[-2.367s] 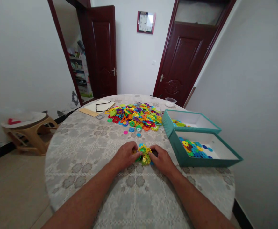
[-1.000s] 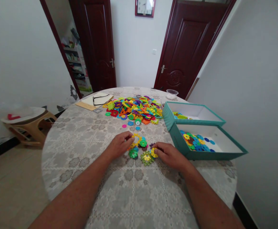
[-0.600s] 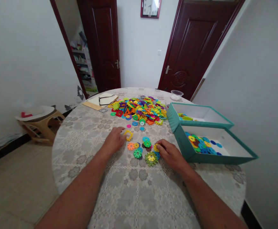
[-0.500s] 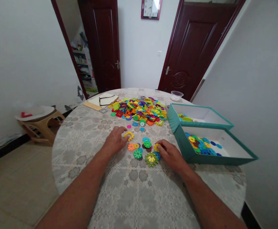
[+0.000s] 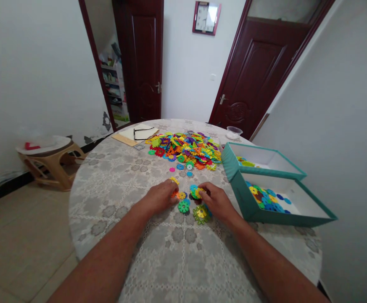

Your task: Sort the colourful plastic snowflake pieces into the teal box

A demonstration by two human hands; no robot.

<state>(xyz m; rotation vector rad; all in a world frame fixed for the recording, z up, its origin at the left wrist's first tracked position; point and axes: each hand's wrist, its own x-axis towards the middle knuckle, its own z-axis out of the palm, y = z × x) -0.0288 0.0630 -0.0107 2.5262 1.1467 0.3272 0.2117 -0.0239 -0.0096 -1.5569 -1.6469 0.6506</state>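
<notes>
Both my hands rest on a round table (image 5: 114,198) covered with a patterned cloth. Between them lies a small scatter of flat plastic gear pieces. My left hand (image 5: 159,198) is curled, its fingertips closed on an orange piece (image 5: 175,195). My right hand (image 5: 217,203) pinches a yellow piece (image 5: 199,192) beside a teal one (image 5: 193,187). A green gear (image 5: 183,206) and an olive square gear (image 5: 201,213) lie just in front of my hands. A yellow ring piece (image 5: 174,181) lies just beyond my left fingers.
A big heap of coloured gear pieces (image 5: 186,150) lies further back. Two teal boxes stand on the right: the near box (image 5: 249,209) holds several pieces, the far box (image 5: 229,159) a few. Glasses on a notebook (image 5: 138,133), a small clear bowl (image 5: 234,132), a stool (image 5: 49,162) at left.
The tight clump I held was spread into loose pieces. My left hand went out to the yellow ring and came back to the orange piece. My right hand shifted onto the yellow piece.
</notes>
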